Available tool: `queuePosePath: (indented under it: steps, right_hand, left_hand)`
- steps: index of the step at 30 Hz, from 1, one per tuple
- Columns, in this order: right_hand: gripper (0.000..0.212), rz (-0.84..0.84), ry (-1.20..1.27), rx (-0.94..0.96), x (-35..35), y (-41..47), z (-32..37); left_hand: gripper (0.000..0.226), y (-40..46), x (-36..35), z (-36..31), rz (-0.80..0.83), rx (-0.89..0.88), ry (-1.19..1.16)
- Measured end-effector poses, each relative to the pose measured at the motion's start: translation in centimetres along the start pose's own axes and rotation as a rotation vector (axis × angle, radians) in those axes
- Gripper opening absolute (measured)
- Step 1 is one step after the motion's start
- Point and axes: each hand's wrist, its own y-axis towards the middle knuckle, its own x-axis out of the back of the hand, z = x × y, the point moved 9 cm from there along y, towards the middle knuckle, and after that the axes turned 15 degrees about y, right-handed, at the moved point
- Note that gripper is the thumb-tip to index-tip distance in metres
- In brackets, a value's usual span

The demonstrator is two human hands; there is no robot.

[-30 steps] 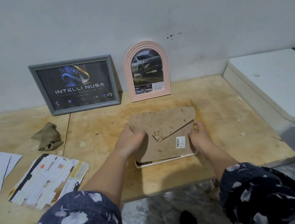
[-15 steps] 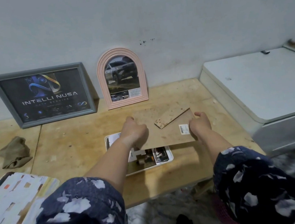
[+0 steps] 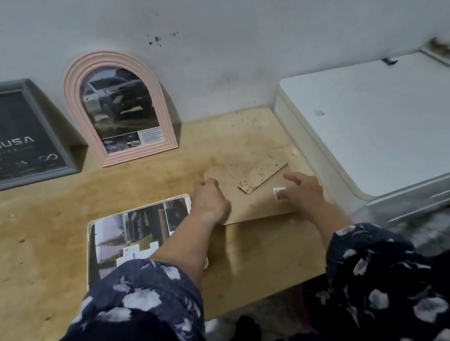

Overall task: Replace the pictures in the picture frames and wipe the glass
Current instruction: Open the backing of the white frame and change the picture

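A brown backing board [image 3: 252, 205] with a fold-out stand flap [image 3: 262, 178] and a barcode sticker lies flat on the wooden table [image 3: 38, 225], right of centre. My left hand [image 3: 210, 201] curls around its left edge near the top corner. Palm down, fingers apart, my right hand [image 3: 302, 194] rests on the board's right side by the sticker. To the left lies a white rectangular frame [image 3: 90, 241], uncovered, with a printed picture [image 3: 139, 225] showing inside it; my left forearm crosses its right part.
A pink arched frame [image 3: 126, 155] with a car picture and a grey frame [image 3: 51, 137] with a dark poster lean on the back wall. A white appliance [image 3: 384, 119] stands against the table's right end. The front edge of the table is close to my knees.
Both hands carried the backing board off the white frame to the right and set it down on the table. The frame's picture is now exposed. My view swung right.
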Motion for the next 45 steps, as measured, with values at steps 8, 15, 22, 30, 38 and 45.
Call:
queuePosePath:
  steps: [8,15,22,30,38,45]
  right_hand:
    - [0.046,0.031,-0.369,0.040,-0.8,0.8,-0.2]
    - [0.052,-0.085,-0.532,0.069,-2.4,-1.0,1.1]
    - [0.053,0.063,-0.539,0.218,-9.5,-5.8,3.2]
    - [0.046,0.228,-0.570,0.367,-17.7,-10.9,4.4]
    - [0.083,0.231,-0.730,0.332,-20.3,-12.4,4.0]
    - [0.088,0.227,-0.784,0.319,-21.0,-12.4,3.8]
  left_hand:
    - [0.041,0.8,-0.9,-0.5,-0.056,0.042,0.278]
    - [0.041,-0.3,1.3,1.1,-0.134,0.014,0.323]
    - [0.045,-3.1,4.9,9.4,-0.186,0.159,0.268]
    - [0.051,-7.2,6.5,18.7,-0.160,0.320,0.268]
    - [0.058,-8.5,5.8,24.0,-0.124,0.399,0.273]
    - [0.083,-8.3,5.6,24.1,-0.137,0.313,0.313]
